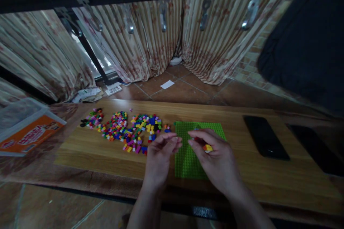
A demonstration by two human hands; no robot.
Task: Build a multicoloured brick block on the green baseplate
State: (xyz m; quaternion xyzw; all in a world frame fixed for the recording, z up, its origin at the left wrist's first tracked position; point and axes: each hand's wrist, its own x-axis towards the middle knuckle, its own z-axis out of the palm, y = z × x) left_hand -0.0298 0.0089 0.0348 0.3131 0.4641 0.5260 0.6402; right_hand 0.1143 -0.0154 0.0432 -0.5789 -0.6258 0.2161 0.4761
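Both hands are raised over a green studded baseplate [185, 166], their fingertips facing each other with a small gap. My left hand [161, 155] is pinched, thumb against fingers. Whatever it may hold is too small to make out. My right hand [219, 157] curls with thumb and index finger close together, and the content of that pinch is unclear. Small yellow and red toy bricks [208, 147] show through the gap in the right hand. I cannot tell whether they lie in the palm or on the baseplate.
Loose coloured toy bricks [118, 125] are spread over the left of the wooden board [102, 155]. A clear tub with an orange label [32, 134] stands at the far left. A black phone [266, 137] lies on the right, with another dark flat object [317, 148] beyond it.
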